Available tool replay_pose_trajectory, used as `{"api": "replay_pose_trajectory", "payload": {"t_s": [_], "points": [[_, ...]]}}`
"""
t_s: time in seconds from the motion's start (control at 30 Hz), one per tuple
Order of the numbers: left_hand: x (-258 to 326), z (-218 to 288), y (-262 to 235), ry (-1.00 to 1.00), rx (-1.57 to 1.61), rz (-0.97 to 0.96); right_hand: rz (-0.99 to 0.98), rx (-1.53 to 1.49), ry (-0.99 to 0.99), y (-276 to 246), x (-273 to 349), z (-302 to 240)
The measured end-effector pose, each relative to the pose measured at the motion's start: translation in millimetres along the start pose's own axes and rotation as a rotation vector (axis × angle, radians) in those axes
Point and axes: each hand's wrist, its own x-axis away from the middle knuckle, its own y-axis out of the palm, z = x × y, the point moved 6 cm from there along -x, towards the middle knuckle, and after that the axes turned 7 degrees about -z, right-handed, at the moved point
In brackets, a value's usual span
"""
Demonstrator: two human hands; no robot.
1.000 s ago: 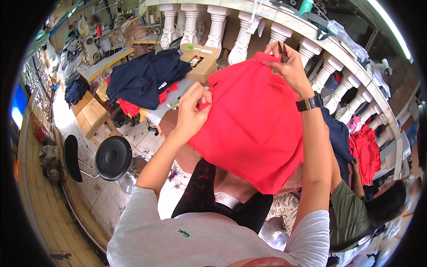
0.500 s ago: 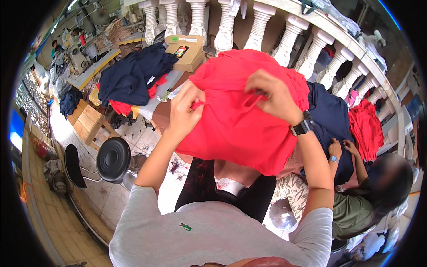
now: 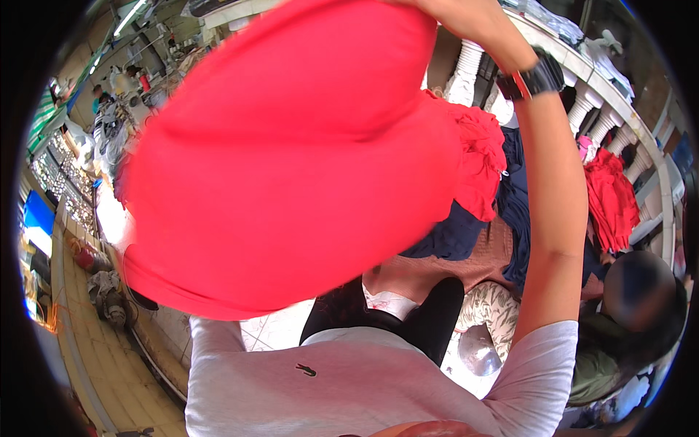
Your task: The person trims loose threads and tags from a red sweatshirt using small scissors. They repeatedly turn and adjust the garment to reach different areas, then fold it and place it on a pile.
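Note:
A large red garment (image 3: 291, 167), blurred by motion, is spread high in front of me. My right hand (image 3: 466, 18), a black watch on its wrist, is raised at the top edge of the view and closed on the garment's upper edge; its fingertips are partly hidden. My left hand and forearm are out of sight behind the red cloth, so what its fingers do does not show. Beneath the lifted garment, a bunched red cloth pile (image 3: 477, 156) lies on top of dark navy cloth (image 3: 455, 237) by my knees.
A pinkish-brown cover (image 3: 484, 255) drapes the work surface. White balusters (image 3: 466, 73) stand along the far side. At right, a co-worker in a green top (image 3: 593, 371) sits near another red cloth pile (image 3: 611, 200). A metal stool seat (image 3: 480, 349) is low beside me.
The red garment has risen off the work surface and swung up and left, covering my left arm, the box and the navy pile. My right hand has moved up.

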Motion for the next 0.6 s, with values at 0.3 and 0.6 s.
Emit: {"api": "replay_pose_trajectory", "payload": {"t_s": [0.3, 0.6], "points": [[-30.4, 36.4, -25.1, 0.303, 0.281, 0.249, 0.269, -0.005, 0.228, -45.1, -63.7, 59.1], [-105.1, 120.3, -28.7, 0.318, 0.626, -0.029, 0.317, -0.630, 0.621, -97.4, 4.9, 133.2]]}}
